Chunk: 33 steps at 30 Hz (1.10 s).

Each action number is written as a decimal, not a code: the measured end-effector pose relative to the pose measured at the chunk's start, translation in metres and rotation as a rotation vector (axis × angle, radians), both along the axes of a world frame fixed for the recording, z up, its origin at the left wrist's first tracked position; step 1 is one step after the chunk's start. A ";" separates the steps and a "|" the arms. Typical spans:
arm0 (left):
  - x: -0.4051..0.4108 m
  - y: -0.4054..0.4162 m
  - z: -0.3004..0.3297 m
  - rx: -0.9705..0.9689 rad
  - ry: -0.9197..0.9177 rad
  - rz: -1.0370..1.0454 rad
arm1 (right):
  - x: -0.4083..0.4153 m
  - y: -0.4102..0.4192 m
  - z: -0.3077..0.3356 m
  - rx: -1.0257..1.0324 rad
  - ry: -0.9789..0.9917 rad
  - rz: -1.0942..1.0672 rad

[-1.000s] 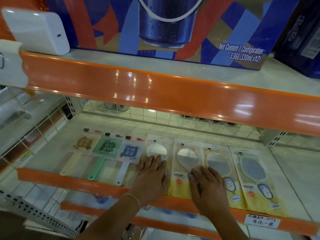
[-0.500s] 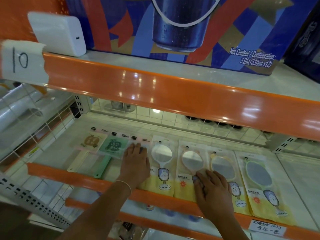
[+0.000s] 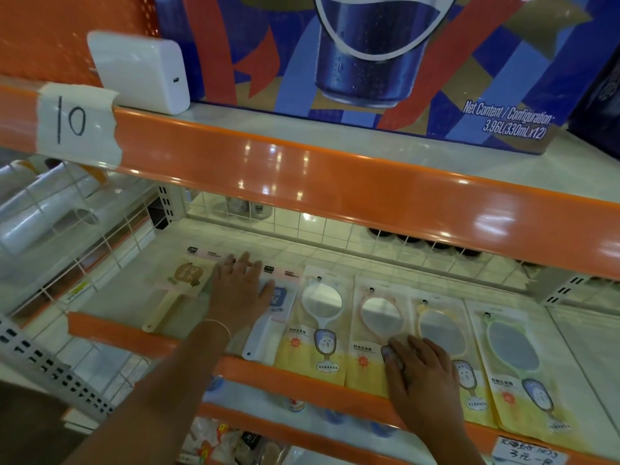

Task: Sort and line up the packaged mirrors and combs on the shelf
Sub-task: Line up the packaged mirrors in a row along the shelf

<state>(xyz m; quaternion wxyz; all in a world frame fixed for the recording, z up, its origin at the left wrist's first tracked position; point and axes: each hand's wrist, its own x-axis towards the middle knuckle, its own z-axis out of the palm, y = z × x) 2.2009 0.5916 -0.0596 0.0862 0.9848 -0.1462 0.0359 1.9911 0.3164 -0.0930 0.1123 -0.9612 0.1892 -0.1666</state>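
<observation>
The left hand (image 3: 240, 290) lies flat, fingers spread, on the middle comb pack; the right hand (image 3: 423, 374) presses open-palmed on the mirror packs (image 3: 379, 333). Best slide packs squarely, edges parallel, near the shelf (image 3: 110, 297) front lip.

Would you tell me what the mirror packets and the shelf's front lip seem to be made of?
Mirror packets: apparently clear glossy plastic film over printed card, judging by sheen. Front lip: glossy orange, painted metal or plastic; highlights show, material uncertain.
</observation>
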 end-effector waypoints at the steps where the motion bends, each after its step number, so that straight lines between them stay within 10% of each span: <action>1: 0.006 0.007 -0.001 0.027 0.029 0.010 | 0.000 0.000 0.000 -0.003 0.001 0.001; 33: 0.023 0.059 -0.008 0.071 0.104 0.208 | 0.002 0.000 -0.002 -0.018 -0.008 0.013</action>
